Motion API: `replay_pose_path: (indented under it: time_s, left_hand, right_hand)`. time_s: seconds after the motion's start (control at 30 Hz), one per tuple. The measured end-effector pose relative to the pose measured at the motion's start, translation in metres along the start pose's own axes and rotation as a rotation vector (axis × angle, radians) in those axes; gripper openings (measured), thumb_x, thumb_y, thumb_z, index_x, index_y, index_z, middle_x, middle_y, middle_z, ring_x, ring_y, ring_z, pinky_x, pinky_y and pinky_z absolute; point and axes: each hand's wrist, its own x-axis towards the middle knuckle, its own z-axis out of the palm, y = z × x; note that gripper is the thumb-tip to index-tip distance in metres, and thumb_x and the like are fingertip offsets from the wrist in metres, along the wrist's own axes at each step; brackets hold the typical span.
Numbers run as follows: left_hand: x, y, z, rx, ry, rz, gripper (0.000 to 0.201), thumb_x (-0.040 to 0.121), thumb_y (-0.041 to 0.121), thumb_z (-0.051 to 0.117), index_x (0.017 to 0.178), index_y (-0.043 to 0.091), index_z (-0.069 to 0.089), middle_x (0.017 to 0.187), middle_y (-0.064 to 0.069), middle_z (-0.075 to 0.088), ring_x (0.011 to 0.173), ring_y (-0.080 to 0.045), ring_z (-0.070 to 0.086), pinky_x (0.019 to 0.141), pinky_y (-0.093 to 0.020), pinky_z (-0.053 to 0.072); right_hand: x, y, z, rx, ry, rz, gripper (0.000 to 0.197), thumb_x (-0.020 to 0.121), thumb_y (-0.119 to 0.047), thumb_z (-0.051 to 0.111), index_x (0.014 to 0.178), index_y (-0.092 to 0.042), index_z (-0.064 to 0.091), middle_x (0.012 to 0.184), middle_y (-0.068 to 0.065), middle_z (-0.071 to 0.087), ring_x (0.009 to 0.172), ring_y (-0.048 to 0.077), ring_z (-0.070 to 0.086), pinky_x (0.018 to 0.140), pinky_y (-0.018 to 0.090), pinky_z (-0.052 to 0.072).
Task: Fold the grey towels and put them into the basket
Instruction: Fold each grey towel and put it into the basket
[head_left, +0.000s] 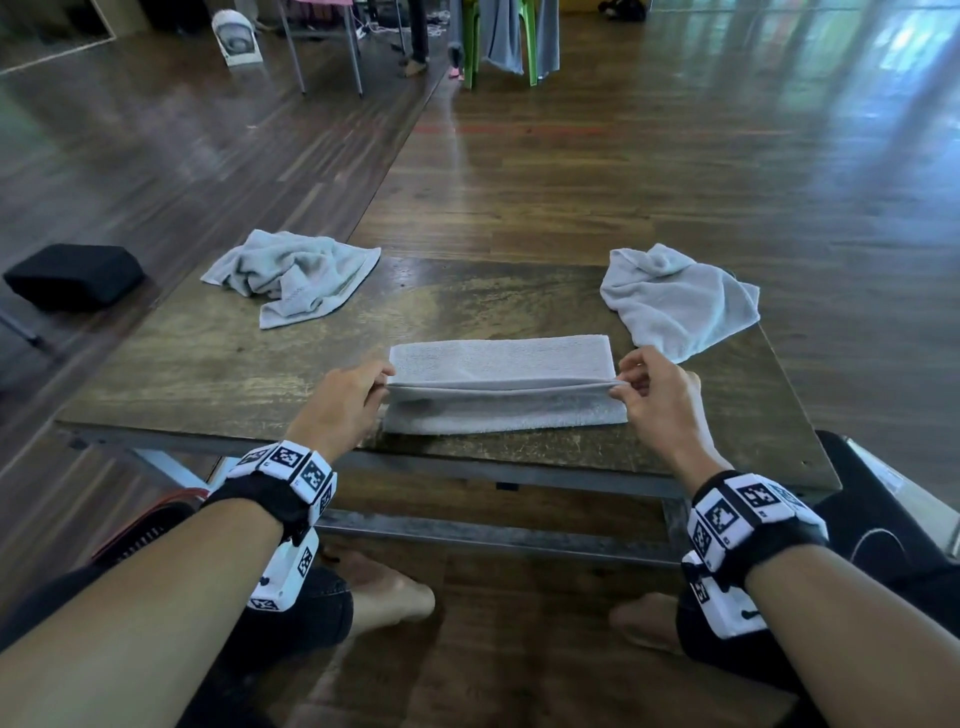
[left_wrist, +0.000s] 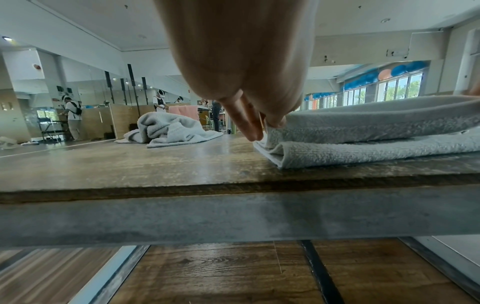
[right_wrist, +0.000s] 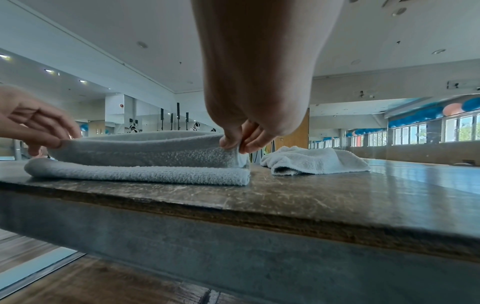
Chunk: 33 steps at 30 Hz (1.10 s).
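My left hand and right hand each pinch an end of the towel's raised fold near the table's front edge.

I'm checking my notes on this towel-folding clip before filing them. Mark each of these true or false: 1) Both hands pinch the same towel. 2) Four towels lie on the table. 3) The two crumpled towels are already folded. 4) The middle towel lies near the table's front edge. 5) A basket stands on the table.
1) True: the left hand and the right hand each pinch an end of the middle towel.
2) False: three lie on the table.
3) False: the far-left towel and the far-right towel lie crumpled and unfolded.
4) True.
5) False: no basket shows on the table.
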Motion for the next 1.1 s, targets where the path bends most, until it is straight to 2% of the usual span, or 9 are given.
replay_pose_path:
  time_s: [0.17,0.33,0.43,0.5,0.63,0.67,0.8,0.93,1.1]
  left_hand:
    - [0.002,-0.004,0.0,0.076,-0.066,0.018,0.021,0.092,0.01,0.065,0.112,0.011,0.07,0.103,-0.006,0.074,0.091,-0.022,0.068,0.083,-0.036,0.054]
    - [0.001,-0.009,0.004,0.118,-0.128,0.011,0.012,0.084,0.01,0.075,0.096,0.012,0.074,0.091,-0.006,0.074,0.085,-0.025,0.068,0.079,-0.037,0.053]
    - [-0.001,-0.013,0.01,0.116,-0.127,0.025,0.008,0.082,0.009,0.076,0.089,0.012,0.077,0.086,-0.004,0.075,0.079,-0.021,0.067,0.078,-0.036,0.054]
    - [-0.003,-0.015,0.012,0.112,-0.126,0.045,0.007,0.083,0.009,0.074,0.089,0.011,0.077,0.085,-0.004,0.075,0.077,-0.02,0.066,0.077,-0.037,0.054]
    - [-0.004,-0.019,0.014,0.102,-0.122,0.064,0.012,0.089,0.011,0.067,0.094,0.011,0.078,0.087,-0.003,0.074,0.078,-0.019,0.066,0.076,-0.037,0.055]
    - [-0.004,-0.019,0.014,0.105,-0.127,0.066,0.013,0.09,0.011,0.066,0.094,0.01,0.078,0.088,-0.003,0.074,0.079,-0.019,0.066,0.077,-0.038,0.055]
    - [-0.002,-0.016,0.01,0.106,-0.153,0.087,0.016,0.093,0.011,0.06,0.096,0.007,0.076,0.092,-0.005,0.073,0.083,-0.021,0.065,0.08,-0.04,0.053]
    - [-0.001,-0.015,0.007,0.11,-0.14,0.093,0.018,0.094,0.013,0.059,0.099,0.008,0.076,0.093,-0.005,0.072,0.084,-0.022,0.065,0.08,-0.038,0.052]
    - [-0.001,-0.013,0.006,0.143,-0.154,0.073,0.017,0.095,0.016,0.06,0.102,0.011,0.074,0.097,-0.002,0.072,0.087,-0.019,0.065,0.082,-0.034,0.052]
  right_hand:
    - [0.001,0.001,0.0,-0.003,0.0,0.006,0.02,0.089,-0.007,0.074,0.104,-0.017,0.065,0.086,-0.004,0.067,0.085,0.013,0.065,0.074,0.018,0.05]
    - [0.0,0.008,0.005,-0.084,-0.026,-0.02,0.015,0.09,-0.012,0.074,0.104,-0.013,0.072,0.088,0.0,0.07,0.089,0.017,0.065,0.083,0.027,0.052]
    - [-0.002,0.008,0.007,-0.113,-0.034,-0.036,0.011,0.09,-0.012,0.073,0.101,-0.01,0.075,0.089,0.003,0.072,0.088,0.018,0.065,0.082,0.027,0.05]
    - [-0.003,0.009,0.008,-0.112,-0.038,-0.023,0.01,0.091,-0.012,0.072,0.1,-0.01,0.075,0.089,0.004,0.072,0.089,0.021,0.065,0.081,0.025,0.045]
    - [-0.002,0.015,0.011,-0.149,-0.074,0.004,0.004,0.091,-0.017,0.072,0.093,-0.018,0.075,0.085,0.0,0.07,0.098,0.03,0.061,0.087,0.039,0.051]
    - [-0.002,0.015,0.01,-0.156,-0.083,0.015,0.004,0.091,-0.017,0.071,0.093,-0.019,0.075,0.085,0.0,0.07,0.099,0.03,0.061,0.087,0.039,0.051]
    - [0.0,0.01,0.008,-0.17,-0.066,0.012,0.006,0.093,-0.016,0.069,0.093,-0.015,0.075,0.086,0.003,0.07,0.095,0.026,0.061,0.081,0.032,0.044]
    - [-0.002,0.003,0.007,-0.193,-0.033,0.001,0.01,0.096,-0.014,0.066,0.094,-0.01,0.075,0.084,0.004,0.069,0.084,0.02,0.057,0.074,0.03,0.041]
    - [-0.004,0.002,0.009,-0.201,-0.056,0.018,0.01,0.097,-0.014,0.062,0.093,-0.014,0.071,0.085,0.002,0.068,0.078,0.013,0.051,0.071,0.029,0.038]
